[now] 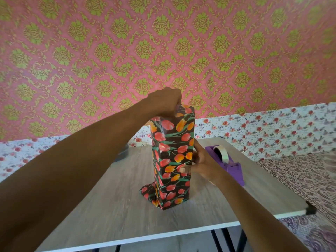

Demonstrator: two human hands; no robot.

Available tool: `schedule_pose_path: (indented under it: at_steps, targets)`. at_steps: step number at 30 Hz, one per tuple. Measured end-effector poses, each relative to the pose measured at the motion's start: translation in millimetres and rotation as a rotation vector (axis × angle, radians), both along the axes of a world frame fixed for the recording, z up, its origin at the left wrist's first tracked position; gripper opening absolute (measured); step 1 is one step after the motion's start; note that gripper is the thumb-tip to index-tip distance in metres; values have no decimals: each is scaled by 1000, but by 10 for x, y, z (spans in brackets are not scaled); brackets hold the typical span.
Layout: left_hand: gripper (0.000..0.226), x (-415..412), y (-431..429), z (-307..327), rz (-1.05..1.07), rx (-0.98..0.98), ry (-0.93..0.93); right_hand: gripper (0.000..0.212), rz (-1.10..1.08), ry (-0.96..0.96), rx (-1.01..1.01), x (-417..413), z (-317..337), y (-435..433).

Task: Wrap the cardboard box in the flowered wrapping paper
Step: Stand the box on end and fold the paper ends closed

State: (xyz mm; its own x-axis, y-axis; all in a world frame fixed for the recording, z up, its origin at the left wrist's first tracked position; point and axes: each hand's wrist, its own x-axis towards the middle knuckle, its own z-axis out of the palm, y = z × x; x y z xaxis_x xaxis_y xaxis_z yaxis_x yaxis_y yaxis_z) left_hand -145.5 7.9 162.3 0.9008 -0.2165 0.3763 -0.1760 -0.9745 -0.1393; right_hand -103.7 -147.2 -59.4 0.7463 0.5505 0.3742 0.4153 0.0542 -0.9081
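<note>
The box stands upright on its end in the middle of the table, covered in dark wrapping paper with red and orange tulips; no cardboard shows. Loose paper flares out at its base on the left. My left hand is on top of the box, fingers curled down over the paper at the upper end. My right hand holds the box's right side about halfway up, thumb pressed on the front face, fingers behind.
A purple tape dispenser with a roll of clear tape sits on the wooden table just right of the box. A grey round object peeks out behind my left forearm. The table's front edge and right corner are close.
</note>
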Motion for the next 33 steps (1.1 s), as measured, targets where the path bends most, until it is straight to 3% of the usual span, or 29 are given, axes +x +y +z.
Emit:
schedule_pose_path:
  at_steps: [2, 8, 10, 13, 17, 23, 29, 33]
  targets:
    - [29, -4, 18, 12, -38, 15, -47, 100, -2, 4, -11, 7, 24, -5]
    - [18, -9, 85, 64, -57, -51, -55, 98, -12, 13, -25, -13, 6, 3]
    - [11, -8, 112, 108, -44, -23, 33, 100, -18, 17, -38, -16, 27, 15]
    - [22, 14, 188, 154, 85, 55, 325, 103, -24, 25, -36, -15, 22, 24]
    - [31, -24, 215, 109, 79, 24, 159, 108, -34, 38, -29, -43, 28, 18]
    - [6, -180, 369, 194, 25, -407, 145, 102, -22, 33, -22, -53, 44, 16]
    - [15, -356, 774, -81, -106, -1157, -86, 102, -13, 35, 12, -51, 17, 14]
    - [10, -459, 927, -708, -182, -1256, -187, 101, -6, 70, 27, -16, 8, 44]
